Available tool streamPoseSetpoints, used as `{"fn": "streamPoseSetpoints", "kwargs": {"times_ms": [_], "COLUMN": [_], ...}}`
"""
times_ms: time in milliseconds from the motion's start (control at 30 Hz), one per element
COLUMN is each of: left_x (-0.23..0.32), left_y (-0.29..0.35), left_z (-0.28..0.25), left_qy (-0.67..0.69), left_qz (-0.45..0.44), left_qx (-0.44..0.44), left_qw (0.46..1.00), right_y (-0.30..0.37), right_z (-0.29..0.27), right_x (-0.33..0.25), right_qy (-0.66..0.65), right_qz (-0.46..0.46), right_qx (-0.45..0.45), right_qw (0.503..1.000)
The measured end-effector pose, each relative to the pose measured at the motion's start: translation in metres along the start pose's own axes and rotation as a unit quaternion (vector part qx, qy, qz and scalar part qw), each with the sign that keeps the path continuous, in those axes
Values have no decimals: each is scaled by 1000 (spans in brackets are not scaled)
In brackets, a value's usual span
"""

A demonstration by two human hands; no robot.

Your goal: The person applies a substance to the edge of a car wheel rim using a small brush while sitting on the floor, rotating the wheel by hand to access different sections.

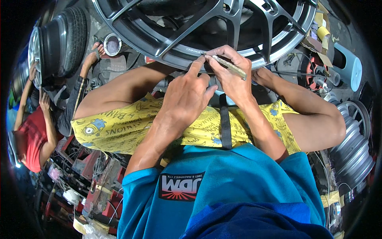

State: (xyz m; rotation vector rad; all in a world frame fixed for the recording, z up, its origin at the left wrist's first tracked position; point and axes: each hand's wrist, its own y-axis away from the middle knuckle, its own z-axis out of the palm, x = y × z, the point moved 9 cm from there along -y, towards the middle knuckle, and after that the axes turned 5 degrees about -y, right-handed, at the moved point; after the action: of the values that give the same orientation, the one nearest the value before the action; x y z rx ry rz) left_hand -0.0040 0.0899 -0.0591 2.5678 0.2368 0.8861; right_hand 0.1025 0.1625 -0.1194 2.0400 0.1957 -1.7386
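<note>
The wheel (234, 18) lies in front of the person, its near rim (171, 57) at both hands. The right hand's (230, 84) grip pinches a pale strip (230, 67), fingertips at the rim. The left hand's (184, 95) grip is spread, thumb apart from the forefinger, which points to the same spot. Left: tyre (75, 42) and co-worker (36, 129); right: blue stool (355, 65).

- Left hand (184, 95): back uppermost, index finger extended forward, thumb out to the side.
- Right hand (234, 81): thumb and bent index finger pinching (their tips near the left index fingertip).
- Left forearm (150, 141) and right forearm (263, 129): bare, converging forward.
</note>
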Motion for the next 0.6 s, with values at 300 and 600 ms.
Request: {"fn": "streamPoseSetpoints", "kwargs": {"times_ms": [300, 600], "left_x": [2, -3], "left_y": [1, -2], "left_z": [-3, 5], "left_qy": [-1, -9], "left_qz": [2, 5], "left_qx": [3, 3], "left_qw": [1000, 1000], "right_y": [2, 13], "right_z": [1, -12], "right_x": [3, -10], "right_qy": [-9, -2], "right_qz": [30, -5], "right_qx": [22, 78], "right_qw": [999, 997]}}
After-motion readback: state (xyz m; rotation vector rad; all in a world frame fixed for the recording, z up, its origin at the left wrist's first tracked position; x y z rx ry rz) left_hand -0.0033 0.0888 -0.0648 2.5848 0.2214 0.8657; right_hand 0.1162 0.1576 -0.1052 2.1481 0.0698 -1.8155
